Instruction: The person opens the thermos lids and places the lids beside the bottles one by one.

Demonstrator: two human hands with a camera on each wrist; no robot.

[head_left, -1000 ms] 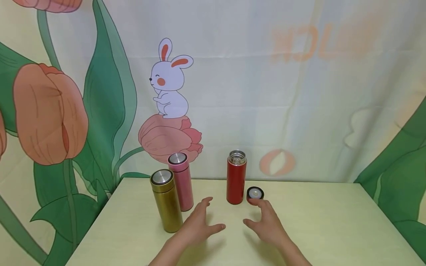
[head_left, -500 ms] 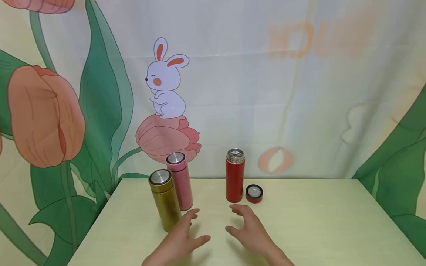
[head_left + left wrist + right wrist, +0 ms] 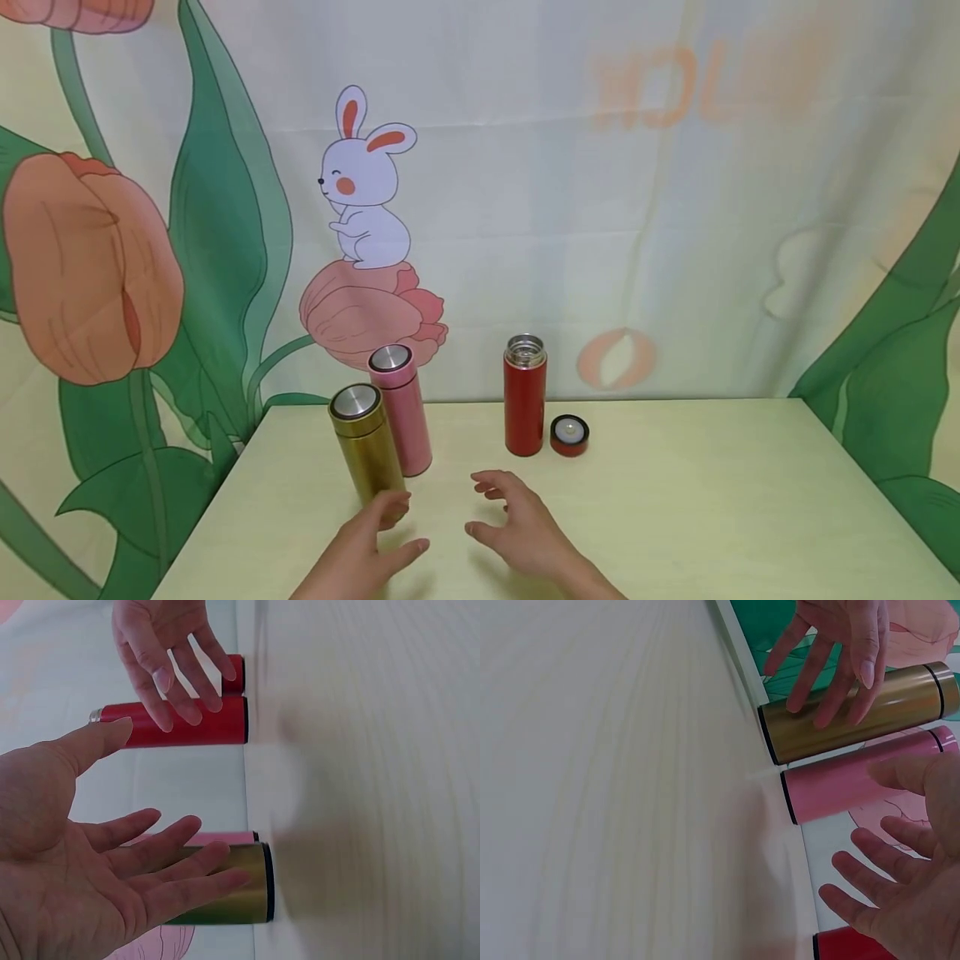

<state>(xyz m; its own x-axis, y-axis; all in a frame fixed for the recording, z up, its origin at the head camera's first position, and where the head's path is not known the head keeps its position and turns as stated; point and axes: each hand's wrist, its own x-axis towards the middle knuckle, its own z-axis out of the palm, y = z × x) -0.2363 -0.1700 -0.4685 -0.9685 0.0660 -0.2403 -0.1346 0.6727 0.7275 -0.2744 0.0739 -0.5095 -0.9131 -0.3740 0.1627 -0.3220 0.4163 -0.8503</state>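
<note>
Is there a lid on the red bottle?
No, the red bottle stands open at the top, and a red lid lies beside it on the table.

Head view: high, facing forward-down. Wrist views: low, close, turned sideways; both share gold bottle (image 3: pixel 369 450).

Gold bottle (image 3: pixel 367 454), pink bottle (image 3: pixel 406 421), red bottle (image 3: pixel 524 410), rabbit-and-tulip-patterned backdrop (image 3: pixel 510 208)

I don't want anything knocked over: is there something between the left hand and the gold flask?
Nothing visible stands between the left hand and the gold flask; the pink flask stands beyond it, farther from the hand.
</note>
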